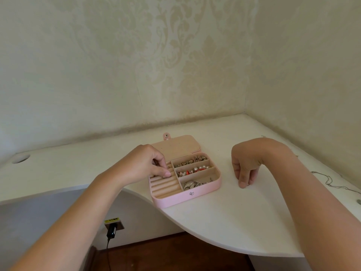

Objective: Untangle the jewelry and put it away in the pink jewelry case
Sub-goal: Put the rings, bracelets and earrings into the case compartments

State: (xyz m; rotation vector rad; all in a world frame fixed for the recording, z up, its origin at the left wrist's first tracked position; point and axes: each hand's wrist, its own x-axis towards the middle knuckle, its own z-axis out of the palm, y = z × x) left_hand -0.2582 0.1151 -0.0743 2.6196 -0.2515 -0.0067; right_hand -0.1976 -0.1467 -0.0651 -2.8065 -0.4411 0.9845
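The pink jewelry case (207, 190) lies open on the white desk, its lid (175, 146) folded back. Its right compartments hold a beaded strand (190, 161), pearls with red beads (195, 170) and silver pieces (196, 184). My left hand (144, 165) is over the far end of the ring rolls (166, 185), fingers curled, pinching a small ring (168, 167) against the slots. My right hand (246, 167) is on the desk right of the case, fingers curled down with the tips bunched on the surface. Anything under them is hidden.
A thin silver chain (332, 182) lies on the desk near its right edge. The desk (224, 222) fits a wallpapered corner and has a curved front edge. A cable hole (20, 159) is at far left. Below, a plug (111, 231) sits in a wall socket.
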